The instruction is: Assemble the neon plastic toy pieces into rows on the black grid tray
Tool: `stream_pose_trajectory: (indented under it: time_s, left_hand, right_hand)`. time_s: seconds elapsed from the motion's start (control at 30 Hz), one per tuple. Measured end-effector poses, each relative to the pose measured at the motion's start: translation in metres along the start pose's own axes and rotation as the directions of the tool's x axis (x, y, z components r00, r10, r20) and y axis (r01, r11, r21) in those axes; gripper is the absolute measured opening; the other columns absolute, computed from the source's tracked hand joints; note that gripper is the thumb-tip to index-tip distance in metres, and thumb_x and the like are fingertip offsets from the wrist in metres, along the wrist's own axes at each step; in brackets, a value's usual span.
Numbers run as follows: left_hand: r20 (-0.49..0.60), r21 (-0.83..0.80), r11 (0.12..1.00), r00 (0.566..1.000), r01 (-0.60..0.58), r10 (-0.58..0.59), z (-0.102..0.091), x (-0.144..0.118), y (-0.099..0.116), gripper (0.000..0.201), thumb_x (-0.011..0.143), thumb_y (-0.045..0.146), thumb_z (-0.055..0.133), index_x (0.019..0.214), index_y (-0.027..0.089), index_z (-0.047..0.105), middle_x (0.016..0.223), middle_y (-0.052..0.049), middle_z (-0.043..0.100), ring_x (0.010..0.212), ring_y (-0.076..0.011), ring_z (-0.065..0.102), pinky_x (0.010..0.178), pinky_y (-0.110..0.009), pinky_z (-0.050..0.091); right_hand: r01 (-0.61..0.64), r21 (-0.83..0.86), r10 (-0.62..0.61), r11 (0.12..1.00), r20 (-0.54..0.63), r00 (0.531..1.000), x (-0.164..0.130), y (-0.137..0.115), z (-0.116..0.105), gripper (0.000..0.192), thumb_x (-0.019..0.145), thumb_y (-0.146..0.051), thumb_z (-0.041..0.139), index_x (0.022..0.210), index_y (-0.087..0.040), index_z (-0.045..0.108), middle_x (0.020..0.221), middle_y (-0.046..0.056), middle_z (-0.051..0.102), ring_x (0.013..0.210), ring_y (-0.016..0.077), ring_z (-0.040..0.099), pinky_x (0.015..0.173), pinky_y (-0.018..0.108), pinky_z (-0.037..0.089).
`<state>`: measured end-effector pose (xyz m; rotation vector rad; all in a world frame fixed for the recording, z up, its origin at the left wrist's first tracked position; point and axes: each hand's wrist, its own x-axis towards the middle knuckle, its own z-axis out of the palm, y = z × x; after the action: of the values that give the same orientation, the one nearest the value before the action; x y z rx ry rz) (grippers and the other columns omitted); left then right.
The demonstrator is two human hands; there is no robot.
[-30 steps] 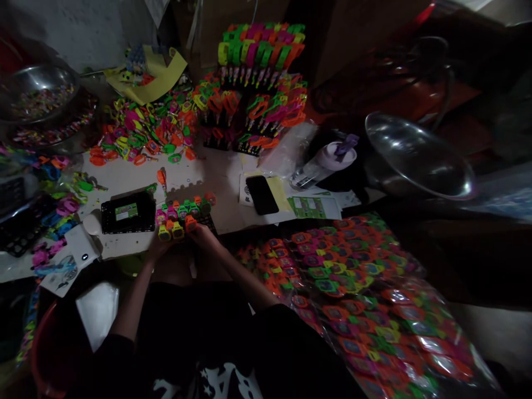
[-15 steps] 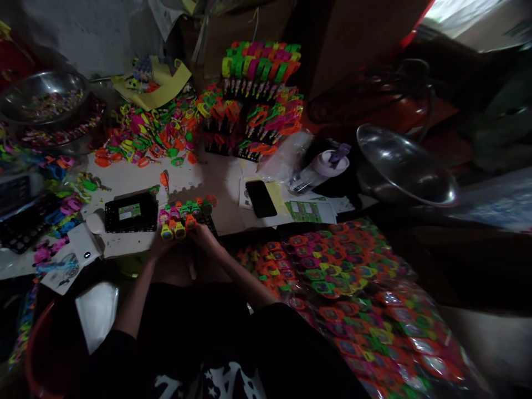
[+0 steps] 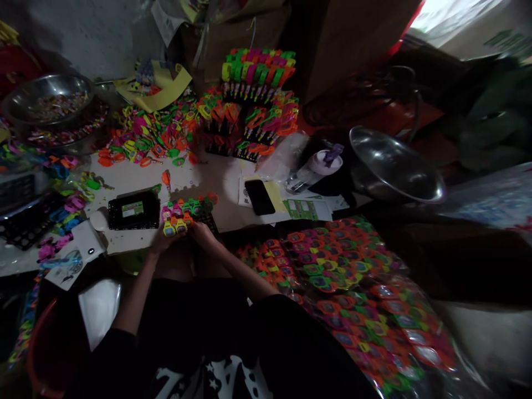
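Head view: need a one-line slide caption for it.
Both hands, left and right, at a small rack of neon toy watches on a table crowded with more.

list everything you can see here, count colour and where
toy watches in a tray: a dozen or so, neon mixed, table's near edge at both hands
black tray with green label: one, left of them
loose watch pile: many, neon, far left of table
stacked watch racks: several, neon on black, far middle
phone: one, black, on yellow paper
bottle: one, clear with lilac cap, lying right of phone
steel bowls: two, silver, far left holding small pieces and right
bagged watches: many, neon, lower right
left hand: one, on tray's left end
right hand: one, on tray's right end
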<state>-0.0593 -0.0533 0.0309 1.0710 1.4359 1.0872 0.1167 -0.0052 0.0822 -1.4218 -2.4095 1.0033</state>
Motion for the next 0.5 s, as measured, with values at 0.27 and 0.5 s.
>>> stream_pose_trajectory:
  time_s: [0.27, 0.5]
  left_hand:
    - [0.021, -0.028, 1.0, 1.0, 0.003, -0.003, -0.003, 0.0, -0.007, 0.062, 0.058, 0.041, 0.082, 0.109, 0.012, 0.062, 0.112, -0.016, 0.069, 0.103, -0.0281, 0.067, 0.1, -0.048, 0.049]
    - [0.014, -0.06, 0.997, 0.998, -0.053, 0.054, 0.006, -0.008, 0.005, 0.064, 0.058, 0.047, 0.082, 0.109, 0.013, 0.064, 0.117, -0.014, 0.069, 0.107, -0.0283, 0.066, 0.1, -0.046, 0.05]
  right_hand:
    - [0.011, -0.058, -0.007, 0.998, 0.069, 0.998, 0.0, -0.002, -0.007, 0.031, 0.091, -0.015, 0.046, 0.113, -0.011, 0.067, 0.109, 0.014, 0.07, 0.101, 0.0204, 0.067, 0.081, 0.019, 0.047]
    - [0.06, -0.026, -0.059, 0.998, 0.035, 0.998, -0.001, -0.005, 0.0, 0.03, 0.088, -0.013, 0.047, 0.109, -0.012, 0.069, 0.106, 0.013, 0.072, 0.098, 0.0199, 0.067, 0.083, 0.021, 0.049]
